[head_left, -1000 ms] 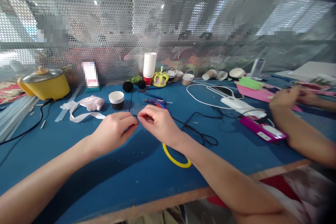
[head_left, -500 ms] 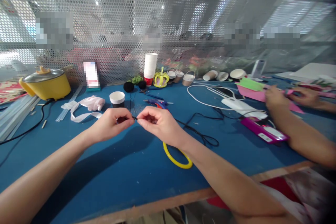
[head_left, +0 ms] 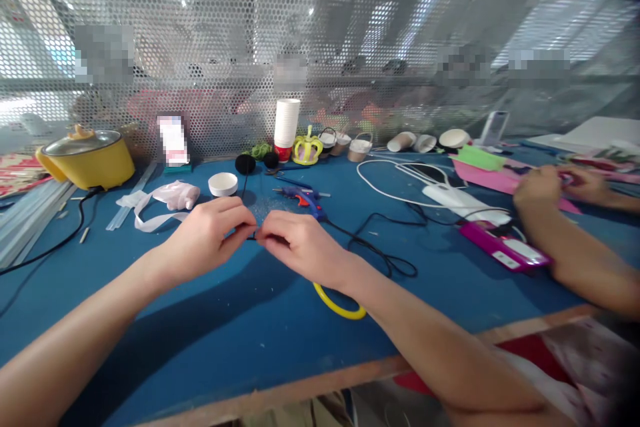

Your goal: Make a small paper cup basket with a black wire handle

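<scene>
Thin black yarn (head_left: 245, 188) comes from a black yarn ball (head_left: 245, 164) towards my fingers. My left hand (head_left: 213, 235) pinches it, fingertips together, with the back of the hand turned up. Close by on the right, my right hand (head_left: 306, 245) is also closed on the yarn, and a short black piece shows between the two sets of fingertips. The exact grip is hidden under the fingers. Behind my left hand stands a paper cup (head_left: 223, 184) with a white rim. A blue glue gun (head_left: 311, 201) lies beyond my right hand, and a yellow ring (head_left: 340, 309) lies partly under my right forearm.
At left are a yellow electric pot (head_left: 95, 160), clear glue sticks (head_left: 27, 223) and a pale ribbon (head_left: 150, 220). Along the back stand stacked cups (head_left: 287, 121) and a yellow-green crown (head_left: 307, 149). On the right are a purple power strip (head_left: 505, 247) and a co-worker's hands (head_left: 540, 190).
Both hands have dipped slightly and rolled so their backs face up more. My left hand now covers the cup's dark lower part, while more of the glue gun shows.
</scene>
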`<state>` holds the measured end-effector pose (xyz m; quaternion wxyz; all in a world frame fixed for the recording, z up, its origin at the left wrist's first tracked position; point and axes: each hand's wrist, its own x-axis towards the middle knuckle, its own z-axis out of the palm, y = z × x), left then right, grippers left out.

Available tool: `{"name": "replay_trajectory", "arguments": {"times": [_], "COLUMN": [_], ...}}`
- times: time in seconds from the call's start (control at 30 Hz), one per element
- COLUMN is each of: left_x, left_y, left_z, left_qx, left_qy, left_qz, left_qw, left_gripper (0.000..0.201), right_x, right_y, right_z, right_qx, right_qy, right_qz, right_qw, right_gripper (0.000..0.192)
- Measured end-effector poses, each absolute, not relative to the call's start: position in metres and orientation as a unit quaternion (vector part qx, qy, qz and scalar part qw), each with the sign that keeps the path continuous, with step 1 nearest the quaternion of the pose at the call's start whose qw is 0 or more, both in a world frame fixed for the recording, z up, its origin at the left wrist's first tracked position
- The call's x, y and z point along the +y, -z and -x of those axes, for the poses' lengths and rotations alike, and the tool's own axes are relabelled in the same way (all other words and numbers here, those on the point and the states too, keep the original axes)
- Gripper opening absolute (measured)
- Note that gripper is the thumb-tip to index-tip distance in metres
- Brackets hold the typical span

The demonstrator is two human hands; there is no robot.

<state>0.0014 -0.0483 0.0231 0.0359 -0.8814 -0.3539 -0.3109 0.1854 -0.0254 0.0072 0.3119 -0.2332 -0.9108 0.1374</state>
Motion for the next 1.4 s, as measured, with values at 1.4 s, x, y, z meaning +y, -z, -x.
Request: {"name": "replay_trajectory", "arguments": {"times": [1.4], "left_x": [-0.054], "left_y": [-0.015], "left_z": [-0.010], "left_qx": [-0.369], "left_qy": [0.299], "left_qz": [0.880], "left_qw": [0.020], "left_gripper": [0.019], "right_x": [-0.020], "right_y": [-0.002], "right_z": [-0.184], "right_qx": [-0.878], "right_qy": [-0.130], "right_qz": [0.298], "right_qw": [0.351], "right_gripper": [0.011]}}
